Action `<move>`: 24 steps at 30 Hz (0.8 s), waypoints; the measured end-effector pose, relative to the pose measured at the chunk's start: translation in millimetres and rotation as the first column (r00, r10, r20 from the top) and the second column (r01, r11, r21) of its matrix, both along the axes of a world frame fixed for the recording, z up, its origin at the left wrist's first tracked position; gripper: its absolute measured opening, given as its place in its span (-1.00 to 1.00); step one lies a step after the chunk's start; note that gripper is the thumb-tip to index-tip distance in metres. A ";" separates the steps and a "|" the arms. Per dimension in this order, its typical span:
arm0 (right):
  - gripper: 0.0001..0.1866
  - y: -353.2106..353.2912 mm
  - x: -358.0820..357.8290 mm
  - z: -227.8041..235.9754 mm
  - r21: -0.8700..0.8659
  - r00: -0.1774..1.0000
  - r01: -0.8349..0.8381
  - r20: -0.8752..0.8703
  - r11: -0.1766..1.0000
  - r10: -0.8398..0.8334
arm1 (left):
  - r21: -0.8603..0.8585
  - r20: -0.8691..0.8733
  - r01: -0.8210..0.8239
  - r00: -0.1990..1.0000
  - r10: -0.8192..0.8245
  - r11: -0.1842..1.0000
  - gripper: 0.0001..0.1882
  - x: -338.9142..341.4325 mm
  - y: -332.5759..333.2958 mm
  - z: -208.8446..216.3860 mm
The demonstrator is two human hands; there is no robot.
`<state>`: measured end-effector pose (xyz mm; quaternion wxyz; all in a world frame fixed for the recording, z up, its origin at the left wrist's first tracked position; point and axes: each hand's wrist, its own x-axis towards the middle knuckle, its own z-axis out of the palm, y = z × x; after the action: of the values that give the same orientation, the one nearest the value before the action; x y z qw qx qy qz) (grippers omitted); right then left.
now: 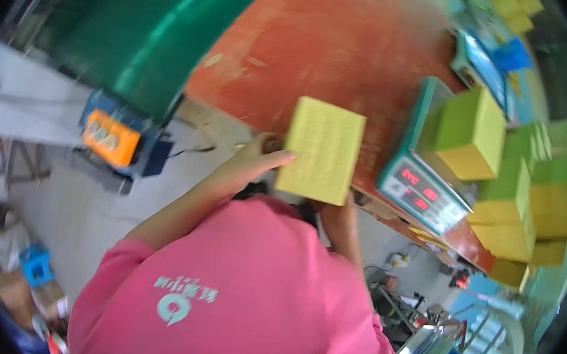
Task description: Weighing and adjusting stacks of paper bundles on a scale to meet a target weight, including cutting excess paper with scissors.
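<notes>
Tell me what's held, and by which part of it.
A yellow package: left grip at its left edge; right grip by its lower right corner, fingers hidden.

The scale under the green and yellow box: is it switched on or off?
On: red digits glow on the front of the scale.

At twelve o'clock you have a scuffed red tabletop [352, 33]; between ten and eleven, a green conveyor belt [128, 19] catches a pale streak of light [178, 13]; toward nine, grey floor [89, 213]; at eight, a blue plastic stool [36, 266]
</notes>
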<state>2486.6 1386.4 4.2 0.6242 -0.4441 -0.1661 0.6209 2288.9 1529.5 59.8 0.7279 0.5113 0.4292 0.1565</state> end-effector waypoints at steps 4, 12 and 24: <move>-0.57 -1.9 -3.6 21.9 -0.071 0.770 -0.200 0.606 0.977 0.202 | -0.221 0.330 -0.094 0.929 0.165 0.971 -0.06 -1.7 -3.6 -2.3; -0.22 -16.4 17.3 47.6 -0.110 0.986 0.011 0.167 0.994 0.008 | -0.153 0.286 -0.052 0.953 0.094 0.987 -0.14 24.0 -19.6 0.2; -0.18 -13.3 179.0 234.4 0.101 0.775 0.084 0.619 0.991 -0.128 | 0.401 0.343 0.091 0.908 -0.242 0.911 -0.20 190.7 20.1 185.0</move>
<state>2665.5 1373.2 238.6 0.5826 -0.6119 -0.3588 0.3968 2479.7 1549.6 244.8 0.6971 0.6357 0.1934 0.2693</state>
